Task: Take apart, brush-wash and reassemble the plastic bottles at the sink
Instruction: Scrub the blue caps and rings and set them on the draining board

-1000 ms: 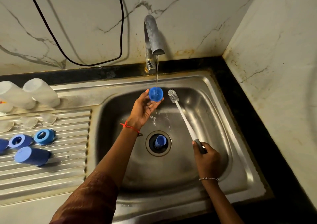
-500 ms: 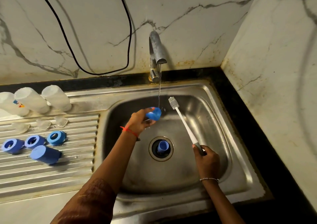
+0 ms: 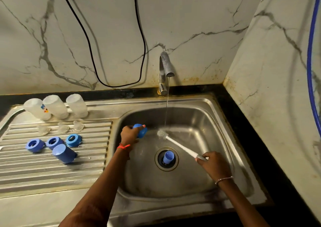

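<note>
My left hand [image 3: 129, 134] grips a blue bottle cap [image 3: 141, 131] over the left side of the sink basin [image 3: 205, 122], away from the water stream. My right hand [image 3: 214, 164] holds the handle of a white bottle brush [image 3: 177, 144], whose bristle head lies under the running water. Another blue cap [image 3: 168, 157] stands in the drain. On the drainboard [image 3: 52, 171] lie three clear bottle bodies [image 3: 55, 106], three clear teats [image 3: 62, 127], three blue rings [image 3: 53, 142] and one blue cap [image 3: 64, 153].
The tap [image 3: 165, 66] at the back runs a thin stream into the basin. A black cable [image 3: 111, 84] hangs on the marble wall. A black counter edge and a side wall with a blue hose [image 3: 310, 61] border the sink on the right.
My left hand carried the blue cap down and left, out of the stream. The brush head swung down under the water. The camera tilted up, showing more wall.
</note>
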